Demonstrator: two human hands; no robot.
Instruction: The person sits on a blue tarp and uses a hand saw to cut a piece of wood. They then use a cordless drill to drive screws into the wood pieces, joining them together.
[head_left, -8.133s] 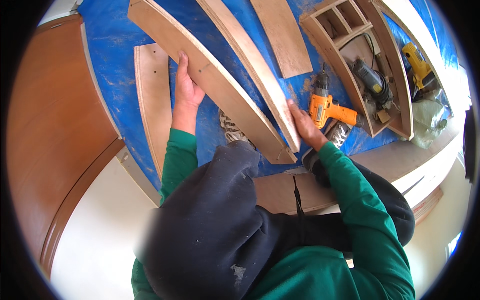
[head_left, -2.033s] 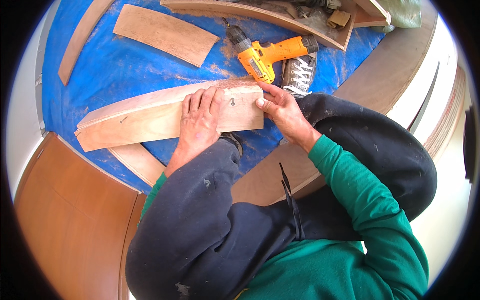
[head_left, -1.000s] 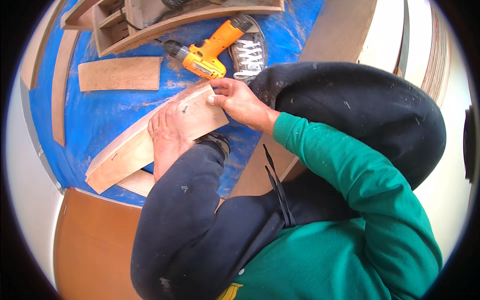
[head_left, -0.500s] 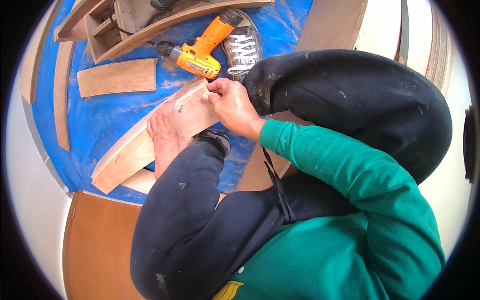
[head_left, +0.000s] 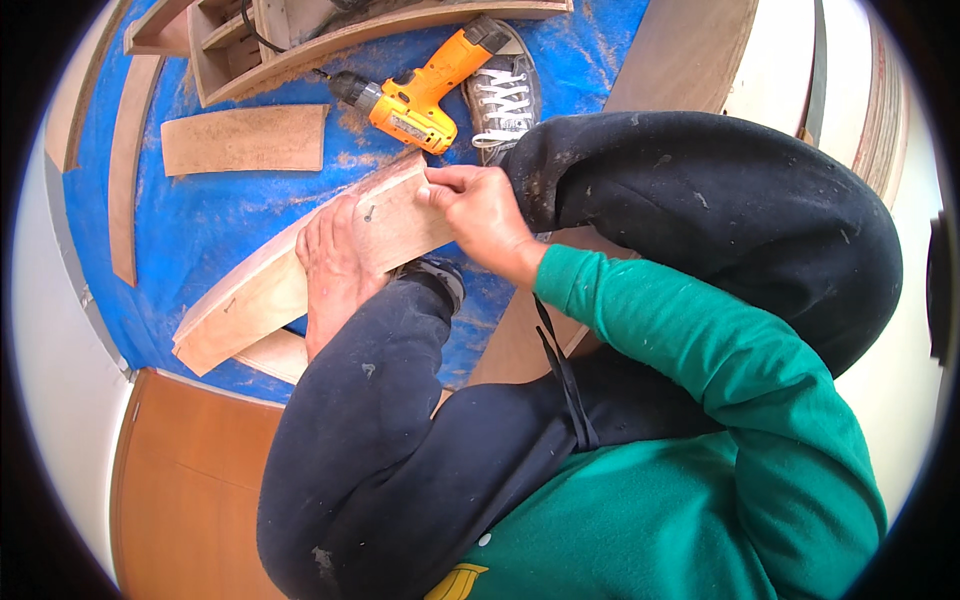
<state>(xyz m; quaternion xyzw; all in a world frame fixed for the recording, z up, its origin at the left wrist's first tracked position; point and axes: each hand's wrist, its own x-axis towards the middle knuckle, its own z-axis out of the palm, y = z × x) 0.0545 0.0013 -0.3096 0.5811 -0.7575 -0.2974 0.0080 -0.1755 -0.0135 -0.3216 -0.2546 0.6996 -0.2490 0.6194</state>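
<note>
A curved, light wooden piece (head_left: 300, 275) slants across in front of me. Two screws stick up from its face, one screw (head_left: 369, 213) near its upper end and another screw (head_left: 230, 305) near its lower end. My left hand (head_left: 335, 255) is wrapped over the middle of this piece, its fingers across the top edge. At the upper right end, thumb and forefinger of my right hand (head_left: 485, 218) pinch together against the wood; whatever they hold is too small or hidden to make out. Just beyond lies an orange cordless drill (head_left: 415, 100) on its side, its bit pointing left.
A blue sheet (head_left: 240, 220) strewn with sawdust covers the floor. On it lie a short curved board (head_left: 245, 138) and a long narrow strip (head_left: 130, 170). A wooden frame (head_left: 300, 65) stands at the back. My shoe (head_left: 502, 100) is beside the drill, and my bent knees flank the work.
The view has shifted slightly, so the drill and boards appear a little higher and further right. My right fingers have stayed at the wooden piece's end; the left hand keeps its grip.
</note>
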